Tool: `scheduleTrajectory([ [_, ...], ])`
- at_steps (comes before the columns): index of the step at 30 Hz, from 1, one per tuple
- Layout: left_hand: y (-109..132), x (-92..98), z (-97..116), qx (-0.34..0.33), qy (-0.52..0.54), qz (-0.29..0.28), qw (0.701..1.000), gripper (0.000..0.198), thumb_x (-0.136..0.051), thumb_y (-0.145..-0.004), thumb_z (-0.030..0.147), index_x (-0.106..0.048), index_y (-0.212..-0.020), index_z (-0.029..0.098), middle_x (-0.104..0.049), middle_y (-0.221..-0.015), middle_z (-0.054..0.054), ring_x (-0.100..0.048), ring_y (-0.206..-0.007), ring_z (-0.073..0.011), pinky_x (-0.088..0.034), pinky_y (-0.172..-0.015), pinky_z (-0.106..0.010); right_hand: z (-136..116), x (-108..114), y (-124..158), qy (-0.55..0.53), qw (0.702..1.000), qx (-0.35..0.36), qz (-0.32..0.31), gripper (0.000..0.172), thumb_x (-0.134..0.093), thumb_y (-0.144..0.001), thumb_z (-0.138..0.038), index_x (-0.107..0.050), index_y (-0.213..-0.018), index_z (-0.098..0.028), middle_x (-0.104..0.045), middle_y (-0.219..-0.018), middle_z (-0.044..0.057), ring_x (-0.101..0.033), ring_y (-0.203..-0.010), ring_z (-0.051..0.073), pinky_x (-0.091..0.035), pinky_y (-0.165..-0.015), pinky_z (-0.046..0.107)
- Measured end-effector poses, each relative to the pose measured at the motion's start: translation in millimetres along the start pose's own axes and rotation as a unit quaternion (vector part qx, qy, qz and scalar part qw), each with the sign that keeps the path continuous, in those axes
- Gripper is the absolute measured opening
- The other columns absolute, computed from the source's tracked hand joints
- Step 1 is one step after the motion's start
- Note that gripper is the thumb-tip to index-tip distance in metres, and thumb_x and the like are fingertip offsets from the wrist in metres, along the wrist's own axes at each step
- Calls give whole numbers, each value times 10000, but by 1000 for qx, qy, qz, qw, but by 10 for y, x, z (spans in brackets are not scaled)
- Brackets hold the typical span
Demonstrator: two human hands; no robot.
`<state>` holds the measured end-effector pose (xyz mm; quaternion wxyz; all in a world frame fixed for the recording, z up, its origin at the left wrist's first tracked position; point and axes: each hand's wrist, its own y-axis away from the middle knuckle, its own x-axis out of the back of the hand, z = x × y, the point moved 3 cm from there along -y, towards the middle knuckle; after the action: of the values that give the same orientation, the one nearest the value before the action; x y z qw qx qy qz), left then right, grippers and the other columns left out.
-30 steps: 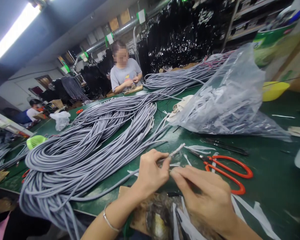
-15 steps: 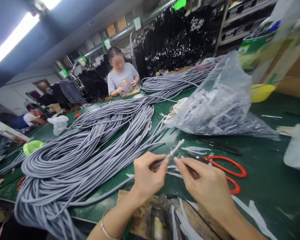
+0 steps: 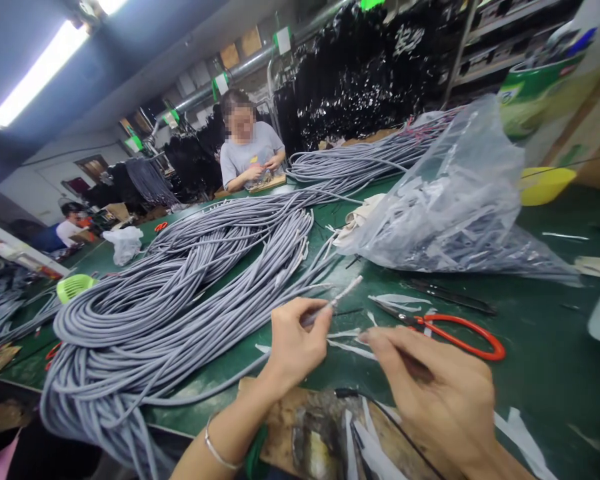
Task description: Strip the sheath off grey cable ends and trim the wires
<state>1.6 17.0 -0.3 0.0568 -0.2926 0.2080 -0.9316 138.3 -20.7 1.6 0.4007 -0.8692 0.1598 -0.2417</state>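
Pinched in the fingers of my left hand (image 3: 300,343) is a grey cable, its stripped end (image 3: 347,291) with white strands pointing up and to the right. My right hand (image 3: 437,383) is apart from it, to the right, thumb and fingertips pressed together; whatever they hold is too small to make out. Just behind the right hand lie scissors (image 3: 463,338) with red handles, one loop partly hidden by that hand. Thin white strips (image 3: 400,303) lie around the blades. Below the hands, a worn wooden board (image 3: 280,433) carries a dark metal piece and a black cord (image 3: 395,427).
Long coils of grey cable (image 3: 180,287) cover the green table's left and middle. A clear bag (image 3: 445,220) of pale scraps stands at right, with black tweezers (image 3: 455,297) before it. A co-worker (image 3: 253,150) sits across the table. A yellow bowl (image 3: 545,185) is far right.
My right hand has moved away from the cable end, down and to the right. My left hand still grips the cable. The view has shifted slightly.
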Motion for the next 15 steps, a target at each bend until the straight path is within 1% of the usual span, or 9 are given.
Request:
scheduleTrajectory([
  [2, 1, 18, 6, 15, 28, -7, 999, 182, -549, -780, 212, -703, -742, 122, -699, -658, -54, -619, -564, -151, -490, -535, -222, 48, 1, -33, 19, 999, -29, 4, 240, -484, -850, -223, -586, -634, -198, -614, -522, -13, -514, -381, 86, -400, -401, 197],
  [4, 19, 28, 31, 18, 43, -14, 999, 200, -544, -789, 228, -702, -742, 115, -700, -656, -57, -623, -563, -151, -494, -531, -216, 75, -24, -64, 30, 999, -33, -12, 276, -468, -860, -241, -576, -611, -190, -582, -480, -24, -477, -351, 76, -374, -381, 193],
  [8, 65, 35, 87, 12, 57, -15, 998, 185, -556, -785, 233, -697, -747, 118, -705, -674, -60, -637, -581, -152, -501, -516, -202, 87, -77, -84, 23, 998, -37, -41, 316, -436, -873, -256, -568, -595, -187, -573, -469, -29, -466, -358, 72, -373, -398, 184],
  [11, 83, 30, 104, 9, 67, -21, 998, 185, -554, -789, 235, -693, -750, 121, -701, -677, -62, -636, -583, -152, -493, -485, -192, 76, -89, -78, 27, 997, -40, -53, 345, -427, -875, -273, -563, -568, -193, -553, -440, -34, -438, -344, 74, -352, -387, 192],
  [15, 86, 26, 103, -2, 59, -27, 998, 183, -549, -792, 230, -687, -751, 118, -689, -654, -60, -616, -552, -142, -469, -455, -187, 78, -79, -74, 12, 997, -56, -55, 375, -412, -881, -305, -585, -570, -188, -559, -441, -28, -443, -344, 76, -351, -373, 188],
])
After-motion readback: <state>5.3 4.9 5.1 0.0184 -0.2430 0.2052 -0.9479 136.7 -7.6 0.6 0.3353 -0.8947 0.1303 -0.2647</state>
